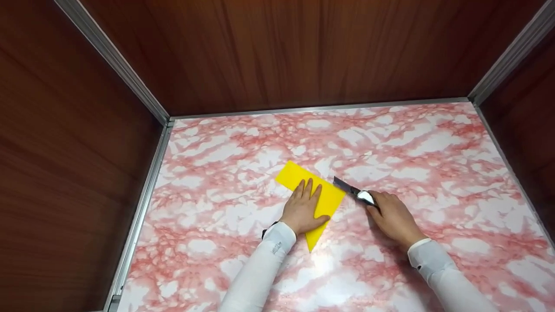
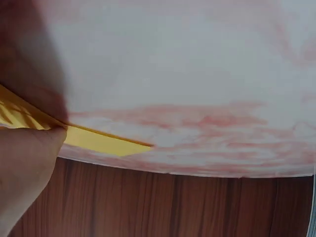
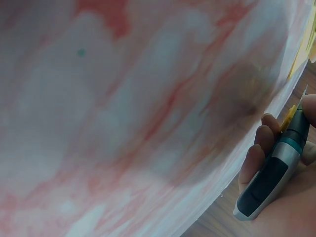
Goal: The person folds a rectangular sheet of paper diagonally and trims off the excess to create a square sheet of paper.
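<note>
A folded piece of yellow paper [image 1: 331, 200] with a pointed lower end lies on the pink-and-white marbled tabletop. My left hand [image 1: 300, 213] presses it down, its fingers spread and straight; the left wrist view shows the thumb [image 2: 37, 148] along the edge of the paper [image 2: 98, 140]. To the right, my right hand [image 1: 395, 221] grips a utility knife [image 1: 365, 197] with its blade out. That blade [image 1: 341, 184] points up and left, close to the paper's right corner; whether it touches cannot be told. In the right wrist view, fingers curl round the knife's grey-and-black handle [image 3: 269, 180].
The marbled tabletop [image 1: 208, 190] spreads out around both hands. Dark wood panels [image 1: 303, 56] stand at the back and on both sides, with metal strips [image 1: 143, 182] along the edges.
</note>
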Demonstrator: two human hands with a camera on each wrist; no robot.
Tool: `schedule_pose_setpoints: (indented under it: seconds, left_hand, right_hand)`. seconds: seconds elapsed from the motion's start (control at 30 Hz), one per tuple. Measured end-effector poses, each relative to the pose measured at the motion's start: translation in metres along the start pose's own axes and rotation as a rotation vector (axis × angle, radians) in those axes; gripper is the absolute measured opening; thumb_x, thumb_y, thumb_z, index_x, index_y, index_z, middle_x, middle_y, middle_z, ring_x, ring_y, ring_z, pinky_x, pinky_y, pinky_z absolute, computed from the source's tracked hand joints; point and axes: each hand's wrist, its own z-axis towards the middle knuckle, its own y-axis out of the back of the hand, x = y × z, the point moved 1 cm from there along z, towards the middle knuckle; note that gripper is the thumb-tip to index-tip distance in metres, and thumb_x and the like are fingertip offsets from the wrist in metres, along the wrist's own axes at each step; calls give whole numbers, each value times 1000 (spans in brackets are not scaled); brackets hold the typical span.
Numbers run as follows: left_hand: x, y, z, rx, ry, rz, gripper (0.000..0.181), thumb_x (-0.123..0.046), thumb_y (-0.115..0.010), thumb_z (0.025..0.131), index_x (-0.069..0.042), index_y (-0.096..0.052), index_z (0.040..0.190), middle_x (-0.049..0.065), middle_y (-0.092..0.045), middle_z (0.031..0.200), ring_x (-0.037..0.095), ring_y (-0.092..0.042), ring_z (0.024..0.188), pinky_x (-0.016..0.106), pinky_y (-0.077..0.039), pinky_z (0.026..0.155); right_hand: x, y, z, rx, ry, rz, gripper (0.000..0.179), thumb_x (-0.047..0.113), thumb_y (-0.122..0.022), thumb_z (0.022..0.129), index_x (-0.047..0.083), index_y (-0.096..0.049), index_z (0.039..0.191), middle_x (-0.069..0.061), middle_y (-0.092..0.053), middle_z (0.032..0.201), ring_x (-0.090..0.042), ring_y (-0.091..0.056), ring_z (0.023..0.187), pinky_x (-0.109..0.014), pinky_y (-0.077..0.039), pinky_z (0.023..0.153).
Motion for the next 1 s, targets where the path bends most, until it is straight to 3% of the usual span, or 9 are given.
schedule_pose_setpoints:
  seconds: [0.33, 0.87, 1.0]
  left_hand:
    - [-3, -2, -1, -1, 24, -20, 87, -74, -49, 95, -29, -21, 165, 16, -6, 170, 35, 0, 156, 44, -5, 125]
    - [-9, -1, -2, -17, 29, -6, 83, -72, -54, 94, -30, -31, 162, 18, -15, 169, 38, -7, 156, 46, -9, 125]
    - [-10, -2, -1, -47, 28, -8, 79, -70, -54, 95, -30, -35, 161, 19, -19, 168, 40, -11, 155, 48, -11, 124]
  right_hand:
    - [2, -1, 0, -3, -1, -4, 41, 17, -65, 100, 1, -58, 137, -18, -66, 115, -41, -58, 107, -57, -44, 95]
    - [2, -5, -1, -8, 3, -8, 41, 15, -65, 100, 0, -58, 138, -18, -65, 114, -39, -58, 103, -56, -45, 92]
    - [3, -4, -1, -6, 0, -4, 41, 16, -64, 100, 0, -58, 138, -18, -65, 114, -39, -58, 102, -56, -45, 92]
